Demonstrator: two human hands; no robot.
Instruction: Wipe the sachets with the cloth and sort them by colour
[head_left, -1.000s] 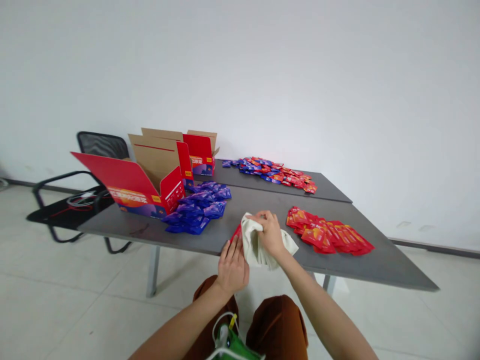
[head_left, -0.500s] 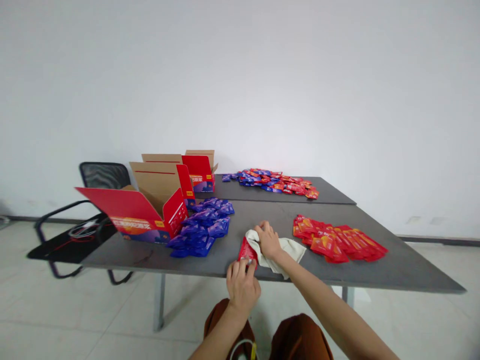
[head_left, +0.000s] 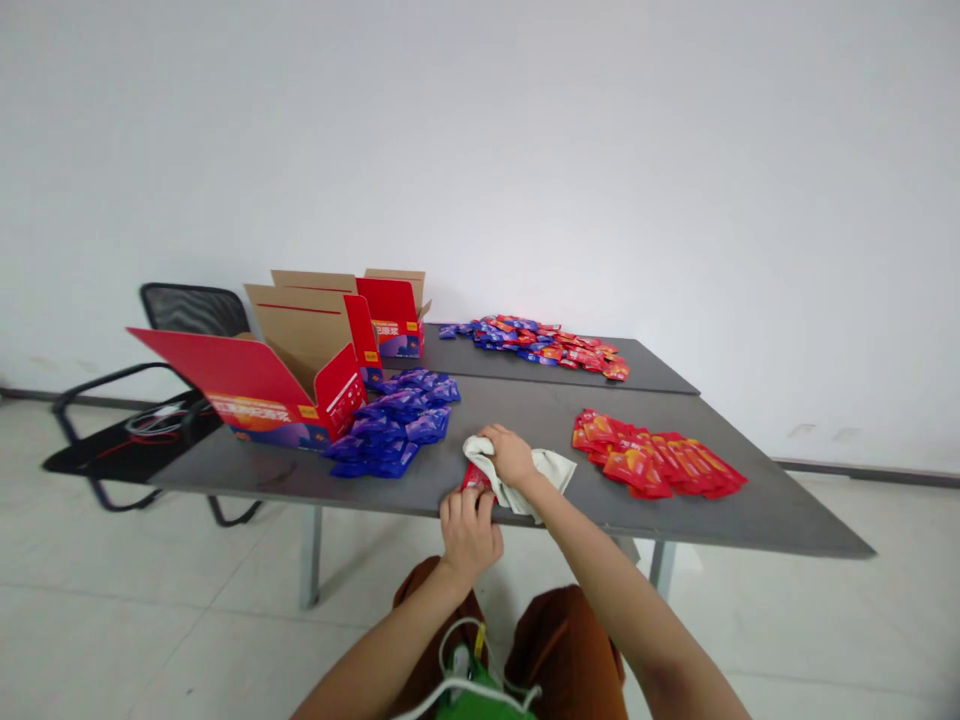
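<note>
Plain white wall (head_left: 480, 150) behind a dark grey flat-topped table (head_left: 517, 405). Small flat red packet (head_left: 475, 478) lies at the near edge, partly under a limp off-white cloth (head_left: 553, 467), btwn the glossy blue packets (head_left: 401, 425) and overlapping red-orange packets (head_left: 660, 462). L hand (head_left: 470, 532): fingers bent at packet's near end; pinch or just press, can't tell. R hand (head_left: 510, 456): curled, closed on bunched cloth. Packet prob. light, soft, slick, could skid w/ a sideways rub; best held by its flat end, w/o squeezing the middle. Cloth prob. light, floppy; grab a gathered fold.
</note>
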